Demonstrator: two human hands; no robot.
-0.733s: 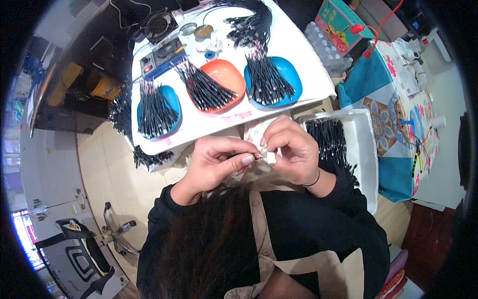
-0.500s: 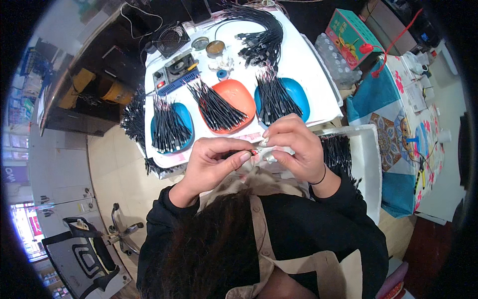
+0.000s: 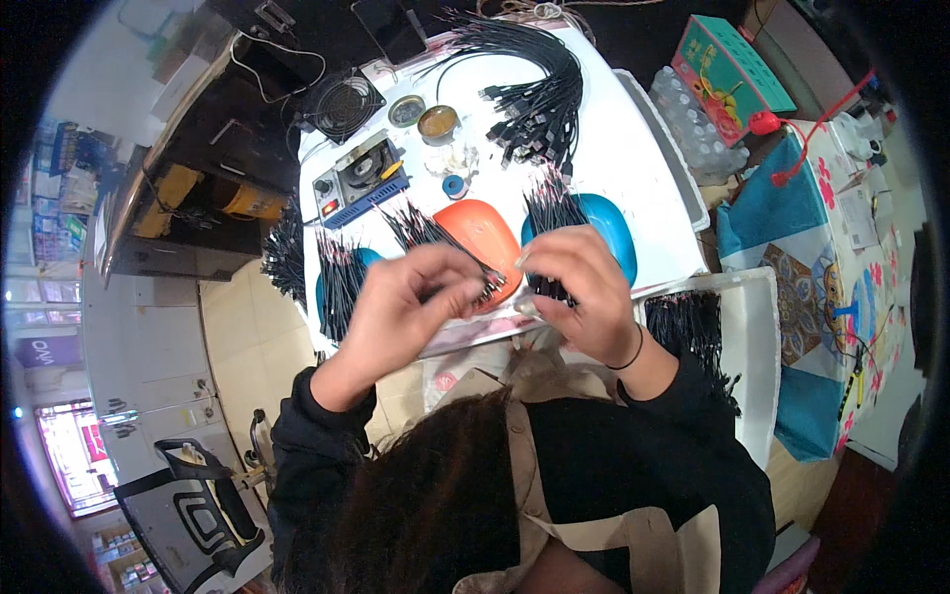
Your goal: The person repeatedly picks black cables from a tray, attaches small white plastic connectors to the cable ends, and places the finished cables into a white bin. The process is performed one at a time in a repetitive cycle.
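Note:
My left hand [image 3: 411, 297] is smeared by motion, with fingers curled over the near end of a bundle of thin black cables [image 3: 433, 230]. That bundle lies across an orange tray [image 3: 482, 230]; whether the hand holds a cable is unclear. To its right, my right hand [image 3: 586, 297] has bent fingers and hangs before a blue tray [image 3: 616, 238] with another black cable bundle [image 3: 554, 206]. A small whitish scrap [image 3: 527, 309] shows at its thumb tip. A third cable bundle [image 3: 341, 287] rests over a blue tray, partly behind my left hand.
A blue-sided device with a round top [image 3: 364, 178], an open tin [image 3: 437, 123], a blue ring [image 3: 453, 186] and a fan [image 3: 343, 104] stand farther back on the white table [image 3: 643, 178]. Loose black cables [image 3: 539, 89] lie behind. A white foam box [image 3: 747, 366] with cables sits right.
My hands have moved apart. The left shifted from the pinched wire end toward the orange tray's bundle. Most of the crumpled white material at my right fingers is out of sight. The view has shifted slightly.

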